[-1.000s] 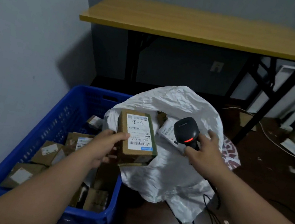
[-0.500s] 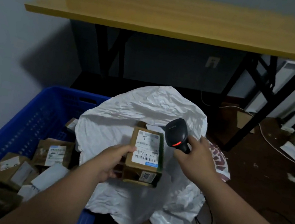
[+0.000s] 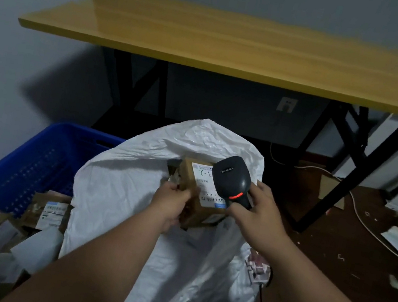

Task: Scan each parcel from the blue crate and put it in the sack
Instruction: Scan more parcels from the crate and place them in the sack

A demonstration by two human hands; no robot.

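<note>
**Parcel held at the sack mouth beneath the scanner**

The cardboard parcel [image 3: 193,198] sits over the open mouth of the white sack [image 3: 132,192], label side up. Its white label is partly covered by the scanner head, and the print is too blurred to read beyond a handwritten mark near the top. The left hand [image 3: 169,205] has its grip clamped on the parcel's left edge; the fingertips are hidden behind the box. The right hand [image 3: 256,214] has its grip clamped on the handle of the black barcode scanner [image 3: 231,178], which shows a red light and overlaps the label's right side. The scanner's cable cannot be traced. The sack's interior is mostly hidden by its folded rim and the parcel. The blue crate [image 3: 30,169], touching the sack's left side, is cut off by the frame's left and lower edges; the labelled parcels [image 3: 51,212] in it are dim and overlapping. Beyond stands a wooden table [image 3: 237,48], cropped at right.
</note>
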